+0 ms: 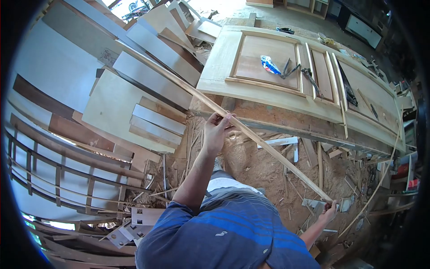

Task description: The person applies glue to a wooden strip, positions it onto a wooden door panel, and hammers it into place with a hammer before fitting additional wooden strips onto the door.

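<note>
A long, narrow wooden strip (273, 154) runs diagonally from the upper left to the lower right, above the floor and in front of the workbench. My left hand (217, 130) grips it near its middle, the fingers wrapped round it. At its lower right end, my right hand (328, 212) holds the strip. Beyond it lies a pale wooden panelled door (215, 84) on the bench. On the door rest a blue and white packet (270, 65), a hammer-like tool (312, 82) and other dark tools.
Boards and sheets (130, 105) lean in stacks at the left. Wood scraps and sawdust cover the floor (239, 154) around my feet. A thin strip (374, 201) slants down at the right. Cabinets (300, 8) stand at the back.
</note>
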